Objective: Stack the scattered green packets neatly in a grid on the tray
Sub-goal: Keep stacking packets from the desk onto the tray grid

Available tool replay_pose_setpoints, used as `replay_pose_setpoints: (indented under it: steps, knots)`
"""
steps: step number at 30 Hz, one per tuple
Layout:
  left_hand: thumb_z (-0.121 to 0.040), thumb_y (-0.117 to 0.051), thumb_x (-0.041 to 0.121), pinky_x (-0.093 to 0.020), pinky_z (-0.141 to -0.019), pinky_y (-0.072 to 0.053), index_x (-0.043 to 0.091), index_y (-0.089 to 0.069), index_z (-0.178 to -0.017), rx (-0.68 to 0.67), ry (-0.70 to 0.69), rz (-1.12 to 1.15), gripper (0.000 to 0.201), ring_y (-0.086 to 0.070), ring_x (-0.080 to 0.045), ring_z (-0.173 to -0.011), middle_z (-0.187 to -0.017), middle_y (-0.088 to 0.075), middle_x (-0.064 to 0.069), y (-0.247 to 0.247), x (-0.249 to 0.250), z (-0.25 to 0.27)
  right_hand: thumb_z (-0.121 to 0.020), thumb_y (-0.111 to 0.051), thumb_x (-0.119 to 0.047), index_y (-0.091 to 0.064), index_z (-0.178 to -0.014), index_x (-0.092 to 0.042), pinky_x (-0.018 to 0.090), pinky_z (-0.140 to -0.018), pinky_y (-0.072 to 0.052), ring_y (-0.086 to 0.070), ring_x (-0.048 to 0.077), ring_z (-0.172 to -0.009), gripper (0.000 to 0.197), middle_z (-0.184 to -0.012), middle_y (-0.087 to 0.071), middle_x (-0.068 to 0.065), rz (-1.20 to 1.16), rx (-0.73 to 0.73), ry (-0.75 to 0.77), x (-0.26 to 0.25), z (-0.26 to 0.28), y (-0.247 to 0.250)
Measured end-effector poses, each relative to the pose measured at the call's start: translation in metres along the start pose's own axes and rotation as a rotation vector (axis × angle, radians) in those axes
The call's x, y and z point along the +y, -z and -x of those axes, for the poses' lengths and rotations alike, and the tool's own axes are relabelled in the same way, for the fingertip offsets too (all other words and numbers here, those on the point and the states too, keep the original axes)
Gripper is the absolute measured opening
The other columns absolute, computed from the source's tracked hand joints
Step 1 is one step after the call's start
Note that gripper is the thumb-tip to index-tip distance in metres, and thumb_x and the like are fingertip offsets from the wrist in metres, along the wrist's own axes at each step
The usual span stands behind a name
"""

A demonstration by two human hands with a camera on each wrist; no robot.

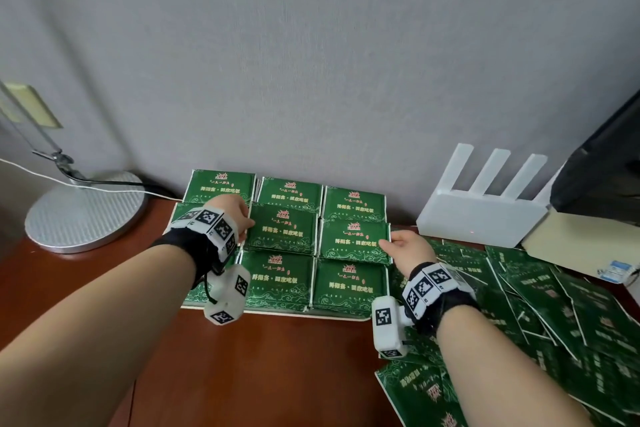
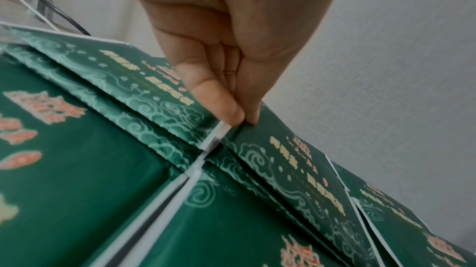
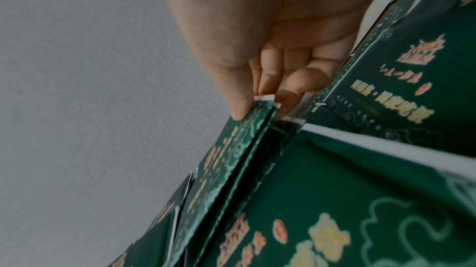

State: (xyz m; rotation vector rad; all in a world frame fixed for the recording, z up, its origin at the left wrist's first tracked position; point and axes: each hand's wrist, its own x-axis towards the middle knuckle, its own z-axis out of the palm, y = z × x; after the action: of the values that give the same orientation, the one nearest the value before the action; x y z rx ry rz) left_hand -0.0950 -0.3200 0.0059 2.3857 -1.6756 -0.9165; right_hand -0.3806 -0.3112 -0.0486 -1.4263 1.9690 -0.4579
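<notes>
Green packets with gold print lie in a three-column grid on a pale tray [image 1: 277, 313] against the wall. My left hand [image 1: 244, 229] is at the left edge of the middle packet [image 1: 282, 230]. In the left wrist view, the thumb and fingertips [image 2: 233, 114] of the left hand [image 2: 243, 118] pinch that packet's white corner. My right hand [image 1: 388, 243] holds the right edge of the middle-right packet [image 1: 353, 241]. The right wrist view shows the right hand [image 3: 260, 108] with the thumb on top of that packet [image 3: 231, 149] and the fingers beneath. A loose heap of scattered packets [image 1: 554, 322] lies to the right.
A round silver lamp base [image 1: 86, 211] with a white cable stands at the left. A white router [image 1: 481, 215] with three antennas stands against the wall on the right, beside a cardboard box [image 1: 581, 239] and a dark object [image 1: 602, 177]. Bare wooden tabletop [image 1: 242, 374] lies in front.
</notes>
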Motion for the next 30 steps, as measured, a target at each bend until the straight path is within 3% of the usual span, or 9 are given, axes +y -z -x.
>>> replay_pose_setpoints:
  steps: [3, 5, 9, 13, 20, 26, 28, 30]
  knots:
    - [-0.09, -0.058, 0.018, -0.024, -0.067, -0.051, 0.006, -0.058, -0.101, -0.008, 0.004, -0.025, 0.016, -0.062, -0.017, -0.072, -0.067, -0.059, -0.001, 0.003, 0.002, -0.001, -0.089, -0.058, -0.029, -0.055, -0.123, -0.008, 0.025, -0.088, -0.041, -0.057, 0.024, -0.109, 0.04, -0.121, -0.061, 0.008, -0.014, 0.018, 0.0, -0.002, 0.0, -0.001]
    - [-0.09, -0.057, 0.017, -0.025, -0.066, -0.051, 0.005, -0.057, -0.102, -0.008, 0.007, -0.026, 0.017, -0.062, -0.017, -0.072, -0.07, -0.061, -0.002, 0.004, 0.003, -0.001, -0.09, -0.057, -0.029, -0.055, -0.123, -0.008, 0.025, -0.088, -0.04, -0.057, 0.023, -0.109, 0.04, -0.122, -0.061, 0.007, -0.002, 0.015, -0.001, -0.002, 0.0, -0.001]
    - [-0.089, -0.058, 0.017, -0.034, -0.085, -0.054, 0.004, -0.059, -0.106, 0.001, -0.004, -0.052, 0.021, -0.065, -0.023, -0.093, -0.098, -0.068, -0.012, 0.004, 0.003, -0.002, -0.089, -0.057, -0.027, -0.056, -0.122, -0.01, 0.028, -0.09, -0.043, -0.059, 0.025, -0.105, 0.036, -0.12, -0.062, 0.007, -0.01, 0.012, -0.01, -0.001, -0.001, -0.002]
    - [-0.088, -0.06, 0.014, -0.035, -0.086, -0.053, 0.003, -0.059, -0.111, 0.017, 0.004, -0.042, 0.025, -0.064, -0.027, -0.096, -0.102, -0.067, -0.014, 0.003, 0.0, -0.004, -0.088, -0.059, -0.024, -0.058, -0.117, -0.012, 0.037, -0.092, -0.048, -0.062, 0.025, -0.099, 0.031, -0.115, -0.063, 0.007, -0.05, 0.01, -0.007, 0.002, -0.002, -0.001]
    - [-0.089, -0.058, 0.018, -0.033, -0.083, -0.05, 0.01, -0.041, -0.131, 0.078, 0.006, -0.048, 0.046, -0.06, -0.026, -0.1, -0.116, -0.059, -0.012, 0.008, -0.003, 0.009, -0.09, -0.055, -0.022, -0.057, -0.118, -0.012, 0.028, -0.088, -0.042, -0.058, 0.023, -0.106, 0.03, -0.118, -0.061, 0.006, 0.0, 0.022, 0.028, 0.008, 0.017, 0.025]
    - [-0.088, -0.058, 0.02, -0.028, -0.079, -0.05, 0.014, -0.042, -0.133, 0.06, -0.133, -0.116, 0.048, -0.059, -0.02, -0.098, -0.129, -0.051, -0.009, 0.002, 0.009, 0.054, -0.09, -0.057, -0.022, -0.056, -0.121, -0.011, 0.029, -0.096, -0.041, -0.054, 0.022, -0.112, 0.033, -0.13, -0.054, 0.006, 0.098, 0.041, 0.059, 0.025, 0.063, 0.078]
    - [-0.088, -0.058, 0.02, -0.026, -0.081, -0.047, 0.016, -0.043, -0.134, 0.022, -0.207, -0.149, 0.048, -0.057, -0.019, -0.105, -0.134, -0.048, -0.007, -0.009, 0.019, 0.075, -0.09, -0.057, -0.025, -0.056, -0.123, -0.014, 0.027, -0.093, -0.041, -0.055, 0.022, -0.107, 0.035, -0.132, -0.051, 0.006, 0.158, 0.057, 0.05, 0.037, 0.085, 0.098]
    - [-0.09, -0.056, 0.023, -0.025, -0.082, -0.048, 0.018, -0.046, -0.132, -0.014, -0.299, -0.231, 0.044, -0.056, -0.017, -0.107, -0.137, -0.045, -0.005, -0.023, 0.034, 0.098, -0.089, -0.057, -0.028, -0.055, -0.124, -0.017, 0.027, -0.098, -0.038, -0.052, 0.023, -0.114, 0.037, -0.136, -0.047, 0.007, 0.232, 0.073, 0.04, 0.055, 0.107, 0.118]
